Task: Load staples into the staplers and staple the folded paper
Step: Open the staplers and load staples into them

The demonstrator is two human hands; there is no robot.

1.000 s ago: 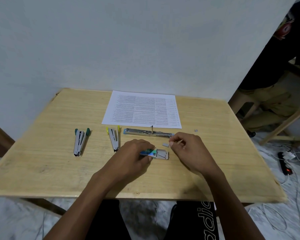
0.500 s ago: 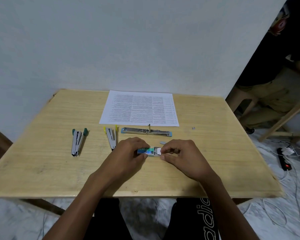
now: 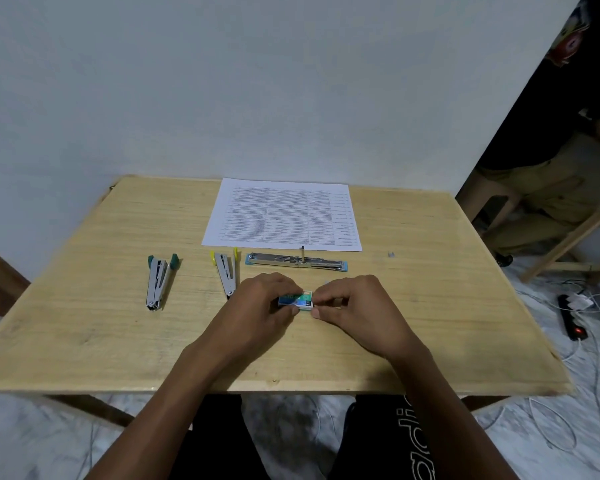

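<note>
A small teal and white staple box (image 3: pixel 298 300) lies on the wooden table (image 3: pixel 84 327) near its middle. My left hand (image 3: pixel 257 308) grips the box's left end. From the other side my right hand (image 3: pixel 355 308) pinches its right end with curled fingers. Behind my hands a blue-based stapler (image 3: pixel 297 262) lies unfolded flat. A yellow-tipped stapler (image 3: pixel 226 271) and a green-tipped stapler (image 3: pixel 159 280) lie open to the left. The printed paper sheet (image 3: pixel 284 216) lies flat at the back.
A loose bit of staples (image 3: pixel 391 254) sits on the table to the right. Another person (image 3: pixel 551 150) sits at the right beyond the table, by a wooden frame (image 3: pixel 568 240). A black power strip (image 3: pixel 573 318) and cables lie on the floor there.
My right hand moved from beside the flat stapler down to the staple box. The box's inner tray, pulled out earlier, is now pushed in.
</note>
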